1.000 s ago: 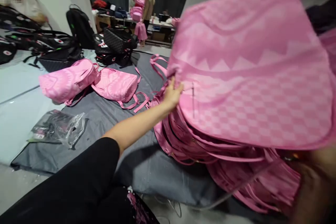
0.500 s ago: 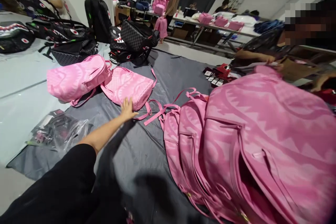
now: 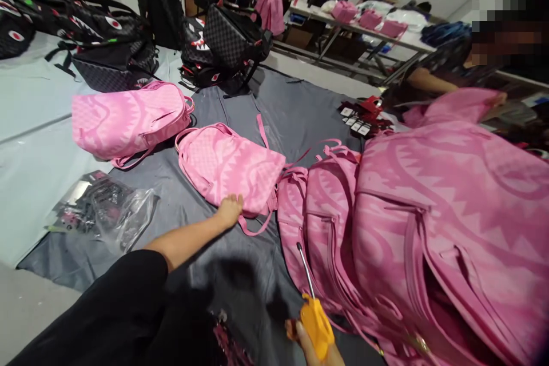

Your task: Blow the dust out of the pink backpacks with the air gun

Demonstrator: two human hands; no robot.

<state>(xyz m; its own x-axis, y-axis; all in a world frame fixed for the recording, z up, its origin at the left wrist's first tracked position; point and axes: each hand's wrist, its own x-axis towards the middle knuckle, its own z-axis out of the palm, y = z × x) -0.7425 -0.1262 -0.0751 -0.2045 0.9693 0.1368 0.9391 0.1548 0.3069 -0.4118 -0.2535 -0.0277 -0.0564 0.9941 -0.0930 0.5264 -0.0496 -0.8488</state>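
Note:
My left hand (image 3: 230, 210) is closed on the near edge of a pink backpack (image 3: 231, 167), which lies on the grey sheet with its straps loose. At the bottom of the view my right hand (image 3: 315, 349) holds a yellow-handled tool (image 3: 316, 326). A long thin metal shaft with a dark tip points up from it, in front of several pink backpacks (image 3: 394, 206) standing in a row on the right. Some of their zips hang open. Another pink backpack (image 3: 128, 120) lies on its side at the left.
A clear plastic bag (image 3: 107, 209) of small dark items lies at the left. Black backpacks (image 3: 231, 40) stand behind. Red and black tags (image 3: 362, 117) lie near the right row. Across the row, a person's hand (image 3: 497, 98) touches pink fabric. A long table (image 3: 326, 20) runs along the back.
The backpack under my left hand has turned and slid right, away from the other lying one. My left hand has closed on it. My right hand has come into view with the yellow-handled tool.

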